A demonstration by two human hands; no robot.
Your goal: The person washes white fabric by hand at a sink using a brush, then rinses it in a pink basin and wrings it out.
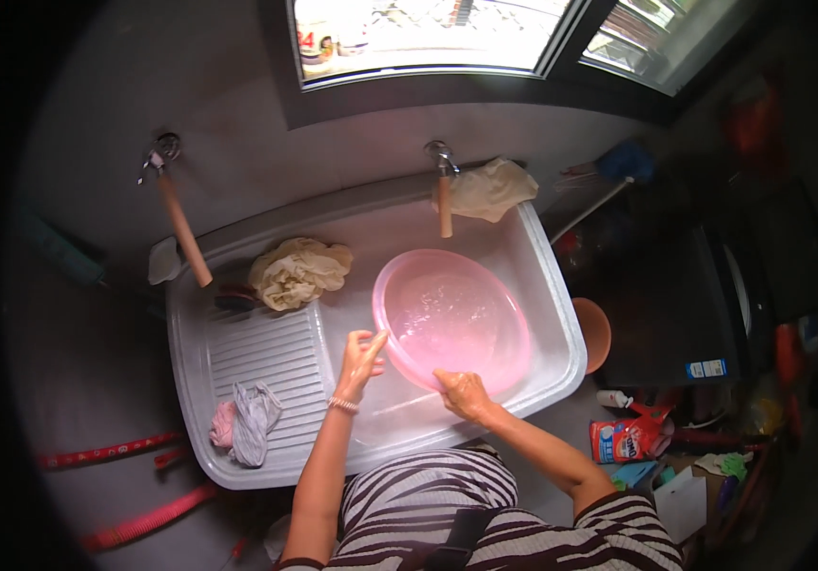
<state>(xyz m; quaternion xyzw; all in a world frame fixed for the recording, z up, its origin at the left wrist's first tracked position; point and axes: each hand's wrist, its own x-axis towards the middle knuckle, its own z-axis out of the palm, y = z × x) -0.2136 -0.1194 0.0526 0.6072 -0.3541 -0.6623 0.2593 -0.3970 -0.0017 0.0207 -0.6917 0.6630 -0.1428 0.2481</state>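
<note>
A round pink plastic basin (444,332) with some water in it sits tilted in the right part of a grey laundry sink (373,428). My right hand (464,394) grips its near rim, thumb over the edge. At the basin's left side is my left hand (362,359), wet, fingers apart, a fingertip at the rim; whether it touches cannot be told. A bracelet (343,405) circles my left wrist. Left of the hands, the sink's ribbed washboard (273,350) carries a grey cloth (255,421) and a pink cloth (222,425). A crumpled cream cloth (302,273) lies at its far end.
Two wall taps with tan hose ends (184,232) (445,207) reach over the sink. A pale cloth (494,189) drapes the back right corner. Beside the sink are a brown bucket (591,335), a dark appliance (666,307) and a red detergent bag (623,440).
</note>
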